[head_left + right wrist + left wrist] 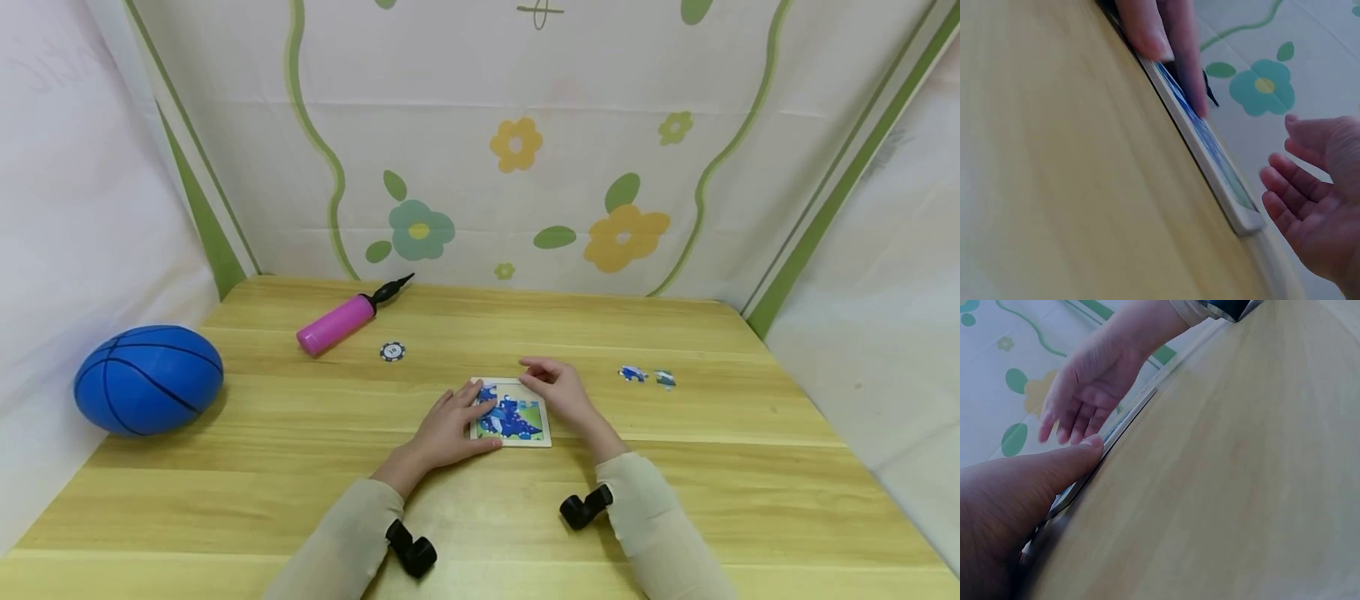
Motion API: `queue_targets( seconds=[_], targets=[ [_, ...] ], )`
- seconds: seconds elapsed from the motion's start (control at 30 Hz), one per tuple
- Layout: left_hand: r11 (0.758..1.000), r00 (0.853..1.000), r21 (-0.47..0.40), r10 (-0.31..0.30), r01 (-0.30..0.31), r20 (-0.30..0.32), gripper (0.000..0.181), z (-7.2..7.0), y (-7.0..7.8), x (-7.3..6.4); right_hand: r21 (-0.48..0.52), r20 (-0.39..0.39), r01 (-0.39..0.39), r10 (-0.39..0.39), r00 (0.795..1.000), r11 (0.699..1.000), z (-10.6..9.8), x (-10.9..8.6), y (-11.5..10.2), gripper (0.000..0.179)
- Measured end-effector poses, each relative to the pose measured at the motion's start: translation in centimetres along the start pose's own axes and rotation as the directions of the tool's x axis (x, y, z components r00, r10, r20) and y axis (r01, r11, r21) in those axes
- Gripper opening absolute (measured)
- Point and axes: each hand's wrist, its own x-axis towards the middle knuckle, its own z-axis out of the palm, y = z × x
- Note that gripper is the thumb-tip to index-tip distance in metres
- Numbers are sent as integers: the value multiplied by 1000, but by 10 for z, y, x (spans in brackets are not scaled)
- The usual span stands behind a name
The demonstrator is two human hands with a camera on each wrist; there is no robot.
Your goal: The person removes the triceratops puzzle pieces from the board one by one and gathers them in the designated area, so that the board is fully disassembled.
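A small square jigsaw puzzle (517, 421) in a pale frame lies flat on the table, showing a blue dinosaur-like picture. Bare cream backing shows along its upper right part. My left hand (448, 429) rests over its left side with spread fingers, the thumb (1079, 459) along the near edge. In the right wrist view, a finger of that hand touches the picture. My right hand (558, 392) hovers by the upper right corner, its fingers loosely bent, and no object shows in it. To the right lie two loose jigsaw pieces, a blue one (632, 374) and a greenish one (664, 379).
On the wooden table (225, 517) a blue ball (148, 380) sits at the far left. A pink hand pump (337, 325) with a black nozzle lies toward the back, near a round poker chip (392, 352). A flowered curtain (465, 167) hangs behind the table.
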Motion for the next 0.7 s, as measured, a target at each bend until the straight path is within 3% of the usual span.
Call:
queue_targets(
  seconds=[0.17,0.53,0.7],
  targets=[
    [1000,1000,1,4,-4,-4,68,0,-1,0,3,17,-58,58,998,998,16,-4,-7,26],
    [999,1000,-36,2,-2,-8,67,-3,-2,-2,-133,35,-12,16,999,991,24,-2,9,18],
    [998,999,-68,-1,-2,-48,67,-8,-8,-3,-149,41,-17,24,999,989,24,-2,9,17]
  ],
)
